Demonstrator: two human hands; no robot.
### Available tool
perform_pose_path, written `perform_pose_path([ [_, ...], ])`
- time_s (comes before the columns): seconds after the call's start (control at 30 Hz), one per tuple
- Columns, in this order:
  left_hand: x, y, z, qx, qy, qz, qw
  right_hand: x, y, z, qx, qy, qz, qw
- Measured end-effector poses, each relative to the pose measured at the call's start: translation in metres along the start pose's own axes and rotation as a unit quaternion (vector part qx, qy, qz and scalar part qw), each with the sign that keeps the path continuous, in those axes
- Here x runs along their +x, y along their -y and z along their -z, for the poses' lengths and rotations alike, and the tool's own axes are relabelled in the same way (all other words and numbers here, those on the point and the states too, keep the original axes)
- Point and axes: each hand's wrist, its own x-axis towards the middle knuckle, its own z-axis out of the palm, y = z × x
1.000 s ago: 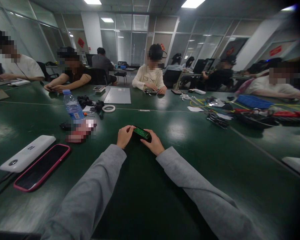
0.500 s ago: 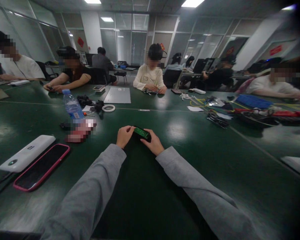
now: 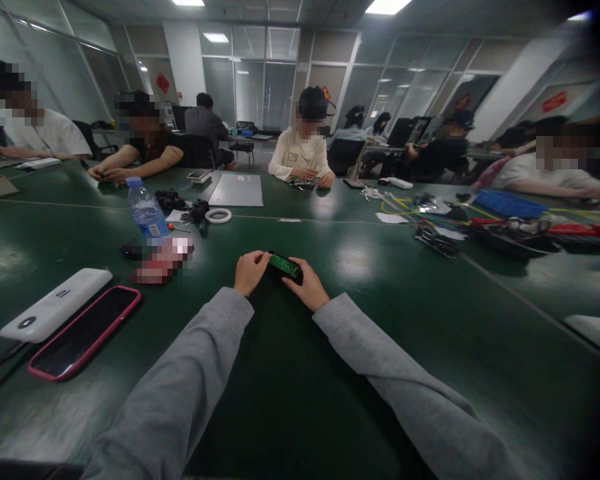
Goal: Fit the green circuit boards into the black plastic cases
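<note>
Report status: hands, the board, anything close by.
Left hand and right hand both grip the green circuit board, just above the table. Water bottle and phone off left, apart.

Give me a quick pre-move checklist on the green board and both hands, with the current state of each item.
1. Left hand grips the green circuit board at its left end: ok.
2. Right hand grips its right end: ok.
3. Board in view between the hands: ok.
4. Board lifted off the table or resting on it: cannot tell.
5. Water bottle and phone apart from the hands: ok.
6. Detail of the parts on the board: cannot tell, too small.
</note>
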Motion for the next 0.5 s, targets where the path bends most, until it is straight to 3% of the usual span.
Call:
perform_pose_path([
  [0.13,-0.002,-0.002,0.001,0.026,-0.010,-0.004,1.000,0.000,-0.003,-0.001,-0.020,-0.024,0.002,0.999],
  [0.33,-0.007,-0.009,0.003,0.076,0.007,-0.025,0.997,0.001,-0.012,-0.002,-0.038,-0.092,-0.053,0.994],
  [0.5,-0.008,-0.012,0.003,0.103,0.004,-0.028,0.994,0.002,-0.017,-0.006,-0.019,-0.110,-0.087,0.990],
])
